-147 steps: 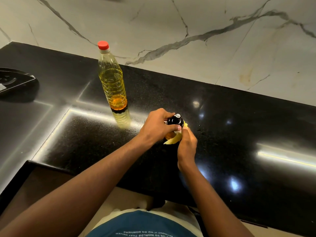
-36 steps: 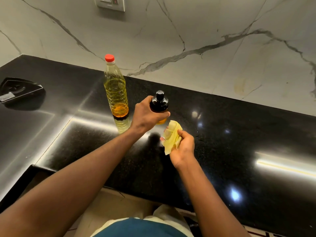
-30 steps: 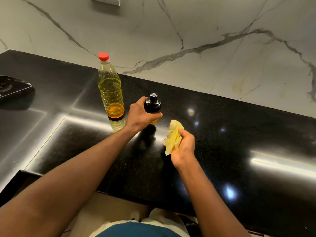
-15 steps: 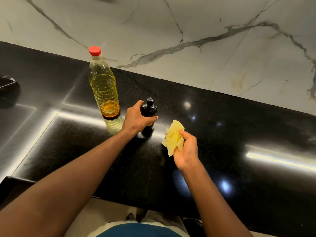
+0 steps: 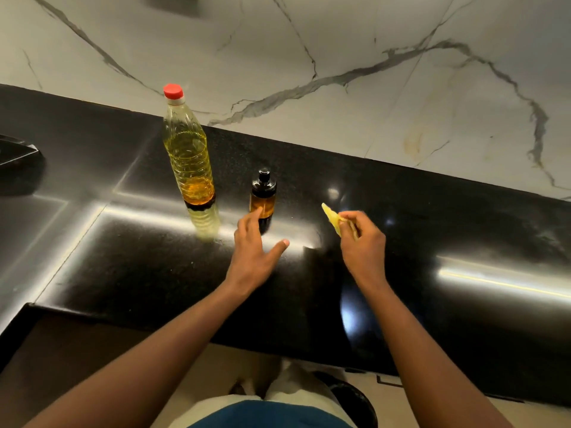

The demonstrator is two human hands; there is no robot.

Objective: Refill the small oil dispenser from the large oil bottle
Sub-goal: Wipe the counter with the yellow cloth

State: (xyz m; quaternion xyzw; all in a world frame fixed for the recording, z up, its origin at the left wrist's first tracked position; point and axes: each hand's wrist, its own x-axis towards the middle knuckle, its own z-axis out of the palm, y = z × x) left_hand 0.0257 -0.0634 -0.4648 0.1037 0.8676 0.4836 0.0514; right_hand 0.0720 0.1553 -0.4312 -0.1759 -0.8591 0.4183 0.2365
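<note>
Head camera looks down on my two hands over the black counter (image 5: 432, 217), and I take the dispenser (image 5: 262, 196) as my marker. Nearest me, just in front of it, my left hand (image 5: 251, 251) is spread and relaxed, holding nothing; its forefinger reaches the amber glass, though I cannot tell whether it touches. To the dispenser's right, well apart from it, my right hand (image 5: 363, 242) pinches a crumpled yellow cloth (image 5: 330, 216) above the counter. The dispenser stands upright with its black top on. Just to its left stands the large oil bottle (image 5: 190, 156), upright and partly full, its red cap (image 5: 173, 91) screwed on. Behind both rises the marble wall (image 5: 370, 57). With both tops on, I judge no pouring is under way; the level inside the dark glass is unreadable. If oil is wanted, I must put the cloth down and unscrew both tops first.
</note>
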